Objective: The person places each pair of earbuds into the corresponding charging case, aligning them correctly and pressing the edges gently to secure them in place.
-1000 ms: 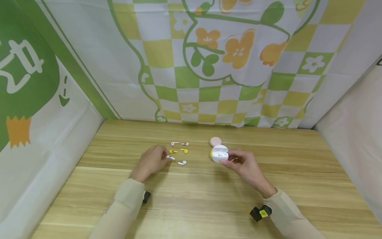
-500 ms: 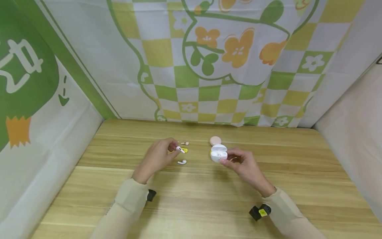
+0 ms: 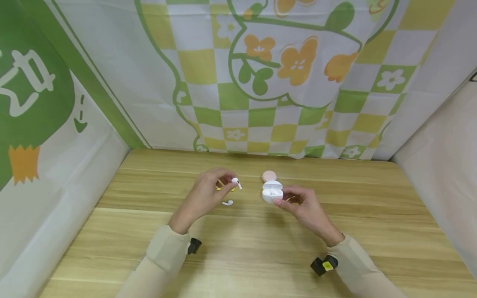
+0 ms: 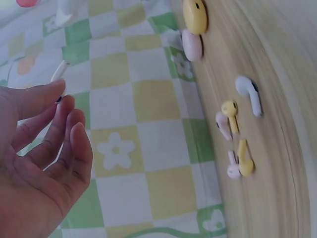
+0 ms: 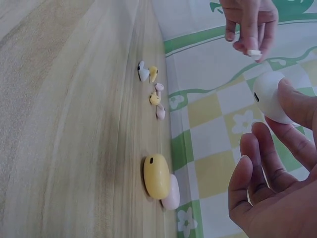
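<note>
My left hand (image 3: 207, 193) pinches a white earbud (image 3: 237, 183) between thumb and fingertips, its stem angled down to the right in the head view. Held by my right hand (image 3: 306, 206) is a white charging case (image 3: 273, 195), lid raised and open side toward me. The earbud is a short way left of the case, in the air. On the table below lies a second white earbud (image 3: 228, 203). Yellow earbuds (image 4: 230, 109) and pink earbuds (image 4: 234, 171) rest near it, mostly hidden behind my left hand in the head view.
A pink case (image 3: 269, 176) and a yellow case (image 5: 156, 176), both closed, sit side by side on the wooden table (image 3: 253, 248), behind the white case. A patterned cloth (image 3: 261, 124) hangs at the table's back edge.
My left hand has lifted the white earbud off the table and carried it up and right toward the case. My right hand and the case have shifted slightly left.
</note>
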The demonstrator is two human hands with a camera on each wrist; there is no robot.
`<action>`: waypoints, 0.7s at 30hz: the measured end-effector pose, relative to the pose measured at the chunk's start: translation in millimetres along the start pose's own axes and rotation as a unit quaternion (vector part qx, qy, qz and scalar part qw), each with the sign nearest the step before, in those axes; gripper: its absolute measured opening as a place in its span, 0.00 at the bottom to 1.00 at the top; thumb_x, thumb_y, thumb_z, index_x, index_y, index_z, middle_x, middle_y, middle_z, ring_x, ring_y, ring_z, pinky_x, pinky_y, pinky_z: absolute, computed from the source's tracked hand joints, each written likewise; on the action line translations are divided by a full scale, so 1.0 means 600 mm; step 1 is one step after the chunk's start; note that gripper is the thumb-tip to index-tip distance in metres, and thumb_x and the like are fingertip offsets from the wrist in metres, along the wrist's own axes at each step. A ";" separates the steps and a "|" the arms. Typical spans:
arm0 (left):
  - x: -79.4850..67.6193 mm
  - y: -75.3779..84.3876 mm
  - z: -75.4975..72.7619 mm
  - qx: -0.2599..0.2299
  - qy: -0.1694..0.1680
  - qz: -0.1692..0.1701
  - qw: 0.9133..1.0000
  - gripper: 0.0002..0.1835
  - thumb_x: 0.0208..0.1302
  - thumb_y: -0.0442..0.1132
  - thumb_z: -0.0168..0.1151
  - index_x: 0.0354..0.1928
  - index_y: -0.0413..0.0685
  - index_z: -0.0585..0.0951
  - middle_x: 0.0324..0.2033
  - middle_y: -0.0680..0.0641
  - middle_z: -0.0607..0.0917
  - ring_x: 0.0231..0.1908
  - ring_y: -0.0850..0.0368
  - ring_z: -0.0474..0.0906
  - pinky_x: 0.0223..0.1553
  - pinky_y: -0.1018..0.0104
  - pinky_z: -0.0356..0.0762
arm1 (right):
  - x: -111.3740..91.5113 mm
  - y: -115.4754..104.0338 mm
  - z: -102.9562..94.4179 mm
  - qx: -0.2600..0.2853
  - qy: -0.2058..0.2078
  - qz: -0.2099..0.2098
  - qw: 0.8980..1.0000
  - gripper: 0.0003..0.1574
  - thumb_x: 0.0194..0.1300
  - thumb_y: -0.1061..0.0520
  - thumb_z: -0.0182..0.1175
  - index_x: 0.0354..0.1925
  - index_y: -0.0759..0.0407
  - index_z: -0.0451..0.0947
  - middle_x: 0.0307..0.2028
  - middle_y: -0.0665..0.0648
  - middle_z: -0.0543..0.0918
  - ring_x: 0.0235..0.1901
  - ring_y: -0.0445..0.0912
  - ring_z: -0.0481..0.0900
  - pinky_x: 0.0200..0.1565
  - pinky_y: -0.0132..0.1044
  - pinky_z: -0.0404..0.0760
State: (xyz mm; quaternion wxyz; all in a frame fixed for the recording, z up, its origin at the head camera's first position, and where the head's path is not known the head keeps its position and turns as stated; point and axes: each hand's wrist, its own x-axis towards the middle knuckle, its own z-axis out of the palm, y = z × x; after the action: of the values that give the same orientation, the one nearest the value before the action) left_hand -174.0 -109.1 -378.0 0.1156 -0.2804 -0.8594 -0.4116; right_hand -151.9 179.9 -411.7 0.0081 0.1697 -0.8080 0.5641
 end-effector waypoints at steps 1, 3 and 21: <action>0.001 0.004 0.000 -0.006 0.000 0.002 1.000 0.06 0.67 0.33 0.68 0.44 0.41 0.85 0.33 0.52 0.85 0.34 0.60 0.80 0.36 0.64 0.83 | 0.000 0.000 0.000 0.001 -0.001 -0.001 1.000 0.12 0.63 0.64 0.71 0.46 0.65 0.86 0.39 0.58 0.85 0.39 0.45 0.80 0.41 0.34 0.81; 0.002 0.009 0.002 -0.015 0.001 0.010 1.000 0.07 0.68 0.33 0.67 0.45 0.40 0.85 0.34 0.51 0.84 0.35 0.60 0.80 0.37 0.66 0.82 | 0.000 0.000 0.001 0.001 -0.002 -0.002 1.000 0.12 0.63 0.65 0.71 0.46 0.65 0.86 0.39 0.58 0.85 0.39 0.45 0.80 0.41 0.35 0.81; 0.019 0.050 0.046 -0.009 0.021 0.076 0.997 0.08 0.67 0.33 0.69 0.46 0.41 0.85 0.38 0.49 0.84 0.40 0.54 0.80 0.41 0.57 0.82 | 0.003 -0.006 0.006 -0.001 -0.004 0.000 1.000 0.12 0.64 0.63 0.70 0.47 0.65 0.86 0.40 0.57 0.85 0.40 0.47 0.80 0.42 0.37 0.82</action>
State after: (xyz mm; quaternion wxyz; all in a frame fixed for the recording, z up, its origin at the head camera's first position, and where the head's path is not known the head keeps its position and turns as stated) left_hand -165.1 -68.2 -371.5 0.1618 -0.3371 -0.8295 -0.4150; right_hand -151.7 174.7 -409.2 0.0049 0.1718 -0.8089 0.5622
